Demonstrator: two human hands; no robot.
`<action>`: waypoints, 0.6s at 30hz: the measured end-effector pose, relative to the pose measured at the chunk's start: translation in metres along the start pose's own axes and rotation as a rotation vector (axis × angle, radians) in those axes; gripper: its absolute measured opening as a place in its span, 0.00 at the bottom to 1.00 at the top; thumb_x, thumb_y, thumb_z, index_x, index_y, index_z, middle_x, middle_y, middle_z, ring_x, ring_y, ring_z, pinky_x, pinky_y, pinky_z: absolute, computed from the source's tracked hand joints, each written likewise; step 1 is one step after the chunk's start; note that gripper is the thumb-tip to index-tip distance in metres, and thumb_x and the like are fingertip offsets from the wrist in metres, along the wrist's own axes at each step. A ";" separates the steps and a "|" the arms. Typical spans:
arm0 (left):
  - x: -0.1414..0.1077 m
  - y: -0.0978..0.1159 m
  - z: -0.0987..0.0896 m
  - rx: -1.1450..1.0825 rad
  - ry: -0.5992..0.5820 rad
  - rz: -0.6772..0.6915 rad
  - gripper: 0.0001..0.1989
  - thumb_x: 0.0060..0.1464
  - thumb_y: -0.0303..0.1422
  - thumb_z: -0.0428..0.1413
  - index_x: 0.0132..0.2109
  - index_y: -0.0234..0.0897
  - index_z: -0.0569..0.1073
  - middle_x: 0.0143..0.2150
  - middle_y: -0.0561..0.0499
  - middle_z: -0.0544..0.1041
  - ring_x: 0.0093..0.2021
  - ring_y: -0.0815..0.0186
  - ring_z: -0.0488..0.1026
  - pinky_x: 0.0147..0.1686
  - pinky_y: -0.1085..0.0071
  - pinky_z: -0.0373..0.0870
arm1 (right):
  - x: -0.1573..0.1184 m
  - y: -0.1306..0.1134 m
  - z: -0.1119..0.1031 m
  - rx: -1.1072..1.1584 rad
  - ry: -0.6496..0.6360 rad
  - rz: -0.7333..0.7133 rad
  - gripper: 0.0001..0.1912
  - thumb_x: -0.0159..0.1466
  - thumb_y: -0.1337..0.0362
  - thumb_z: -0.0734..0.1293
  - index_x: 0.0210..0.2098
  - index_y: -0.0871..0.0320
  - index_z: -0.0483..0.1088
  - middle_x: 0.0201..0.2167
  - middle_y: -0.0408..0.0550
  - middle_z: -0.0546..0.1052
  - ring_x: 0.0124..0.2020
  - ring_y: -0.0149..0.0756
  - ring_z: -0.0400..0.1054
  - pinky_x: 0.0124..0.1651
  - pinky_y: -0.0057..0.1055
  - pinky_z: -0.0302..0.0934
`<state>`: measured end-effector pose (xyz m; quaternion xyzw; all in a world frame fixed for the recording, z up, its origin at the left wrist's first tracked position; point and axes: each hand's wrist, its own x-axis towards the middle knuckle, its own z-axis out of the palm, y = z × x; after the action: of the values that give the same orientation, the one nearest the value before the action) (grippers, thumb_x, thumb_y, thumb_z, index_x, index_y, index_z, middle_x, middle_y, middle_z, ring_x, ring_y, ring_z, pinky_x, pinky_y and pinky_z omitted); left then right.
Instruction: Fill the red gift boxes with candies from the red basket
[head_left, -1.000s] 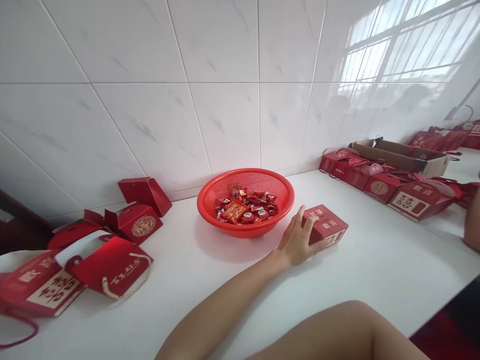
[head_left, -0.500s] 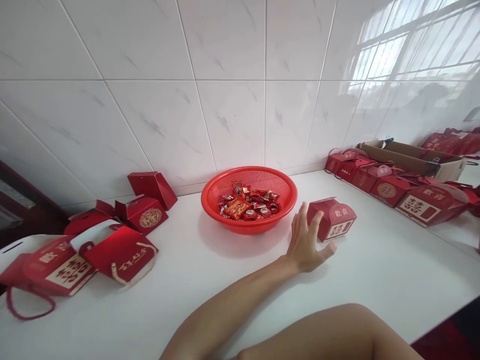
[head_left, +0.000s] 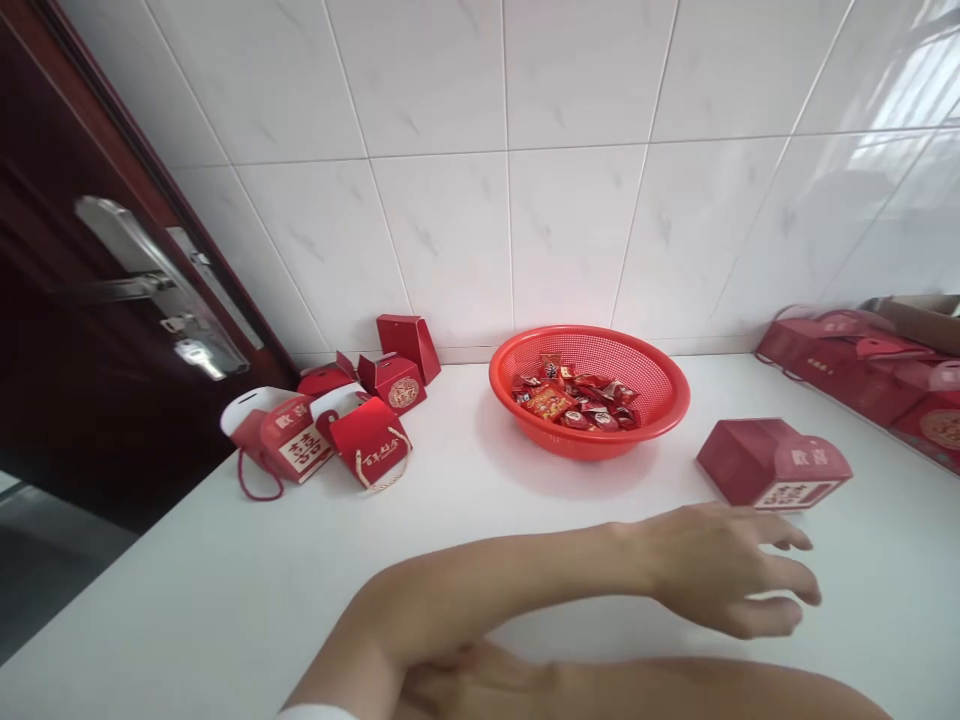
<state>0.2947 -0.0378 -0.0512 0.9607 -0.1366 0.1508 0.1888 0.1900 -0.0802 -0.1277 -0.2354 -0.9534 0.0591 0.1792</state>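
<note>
My left hand (head_left: 727, 570) hangs over the white tabletop, its fingers apart and holding nothing. Just beyond it stands a red gift box (head_left: 776, 465) with a rounded top flap and pale printed panel. Crossing beneath my left arm, my right hand (head_left: 480, 685) lies by the left forearm near the elbow. Its fingers are blurred and partly hidden. A red plastic colander (head_left: 592, 445) left of the box holds several red-wrapped candies (head_left: 577, 400).
Several red boxes (head_left: 382, 440), some with cord handles, stand at the left. More red boxes (head_left: 840, 360) line the right side, with a cardboard box (head_left: 919, 318) behind. White tiles (head_left: 570, 240) back the table (head_left: 225, 590). A dark door (head_left: 90, 330) is at the left.
The view has swung left, bringing the door in. My left hand has drawn back from beside the gift box to its near side. My right hand has come into view under the left arm.
</note>
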 end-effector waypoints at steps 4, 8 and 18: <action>-0.041 -0.004 -0.061 -0.051 0.091 -0.086 0.10 0.63 0.31 0.55 0.46 0.38 0.80 0.63 0.42 0.74 0.62 0.57 0.74 0.63 0.63 0.70 | 0.002 0.006 0.004 0.019 0.009 -0.019 0.27 0.76 0.56 0.56 0.70 0.62 0.55 0.70 0.67 0.63 0.71 0.49 0.57 0.69 0.45 0.57; -0.122 -0.023 -0.123 0.028 0.300 -0.396 0.12 0.64 0.34 0.52 0.46 0.40 0.80 0.62 0.44 0.75 0.63 0.57 0.72 0.64 0.59 0.68 | -0.001 0.002 0.013 0.027 0.045 0.004 0.27 0.78 0.55 0.51 0.69 0.64 0.54 0.71 0.69 0.59 0.71 0.49 0.57 0.70 0.44 0.55; -0.314 -0.026 -0.215 0.596 0.642 -1.197 0.18 0.59 0.48 0.52 0.33 0.42 0.78 0.39 0.47 0.82 0.41 0.49 0.79 0.45 0.50 0.76 | 0.000 0.002 0.020 0.038 0.036 0.022 0.27 0.77 0.53 0.54 0.69 0.62 0.57 0.70 0.69 0.62 0.69 0.49 0.61 0.69 0.45 0.57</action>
<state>-0.0366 0.1373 0.0232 0.7900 0.5190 0.3265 0.0003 0.1833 -0.0790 -0.1469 -0.2437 -0.9460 0.0752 0.2000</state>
